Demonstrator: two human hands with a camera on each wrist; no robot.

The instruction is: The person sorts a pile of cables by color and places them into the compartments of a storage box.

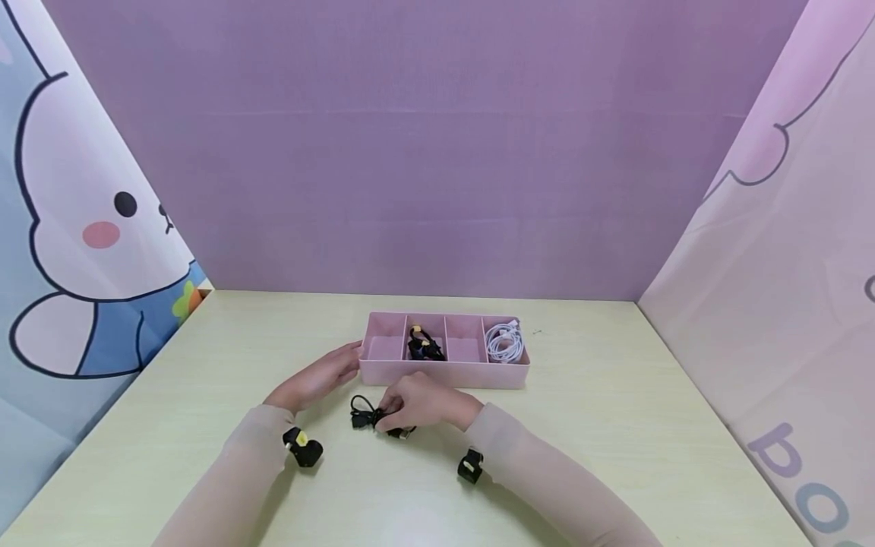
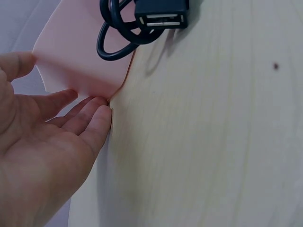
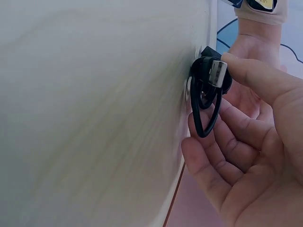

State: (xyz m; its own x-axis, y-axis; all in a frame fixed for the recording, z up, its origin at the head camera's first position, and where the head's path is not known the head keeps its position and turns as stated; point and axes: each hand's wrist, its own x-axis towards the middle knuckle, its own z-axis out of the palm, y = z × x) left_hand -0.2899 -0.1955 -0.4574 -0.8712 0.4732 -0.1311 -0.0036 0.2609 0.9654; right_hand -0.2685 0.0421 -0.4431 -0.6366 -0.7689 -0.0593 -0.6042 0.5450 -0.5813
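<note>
My right hand (image 1: 425, 403) pinches a coiled black USB cable (image 1: 361, 419) between thumb and fingers, low over the table in front of the pink divided box (image 1: 444, 374). A silver plug end (image 3: 218, 74) and a hanging loop of the cable show in the right wrist view. In the left wrist view, the cable's black USB socket (image 2: 162, 12) faces the camera. My left hand (image 1: 323, 377) touches the box's left end with extended fingers. Its thumb is at one edge of that pink end wall (image 2: 87, 61), its other fingertips by the bottom corner.
The box has a row of compartments. A black cable bundle with a yellow piece (image 1: 425, 348) lies in the second from the left, and a coiled white cable (image 1: 504, 342) fills the rightmost. Behind the pale wooden table (image 1: 581, 425) stands a purple backdrop (image 1: 437, 152); printed curtains flank both sides.
</note>
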